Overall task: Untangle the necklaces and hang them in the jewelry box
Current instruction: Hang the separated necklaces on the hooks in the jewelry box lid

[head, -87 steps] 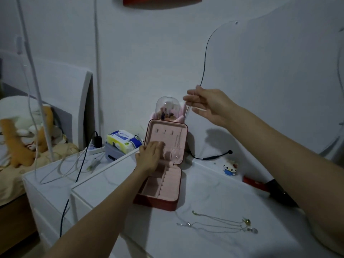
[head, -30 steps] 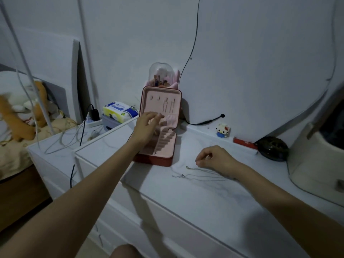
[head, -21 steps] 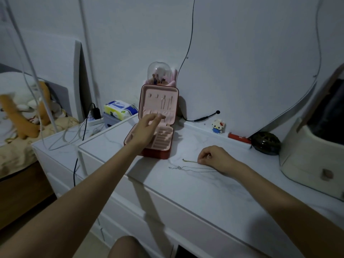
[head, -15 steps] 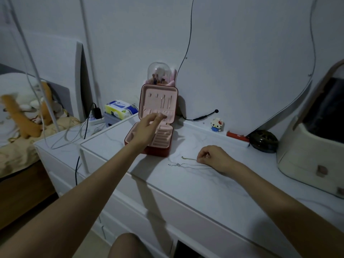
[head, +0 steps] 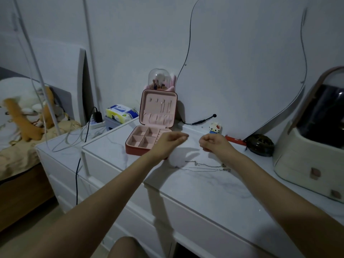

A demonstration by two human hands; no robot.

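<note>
Both hands [head: 172, 144] now raised together.

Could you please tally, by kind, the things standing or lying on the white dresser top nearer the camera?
Jewelry box: 1
Necklaces lying loose: 2, as far as the thin chains can be told apart
Glass dome ornament: 1
Toy cat figure: 1
Cream case: 1
Dark round object: 1
Small red object: 1
Total: 8

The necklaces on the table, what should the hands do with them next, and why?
Probably lower the right hand to pinch one end of the necklaces. Both hands hover pinched above the dresser top with no chain visible between them, the left hand by the open jewelry box.
</note>
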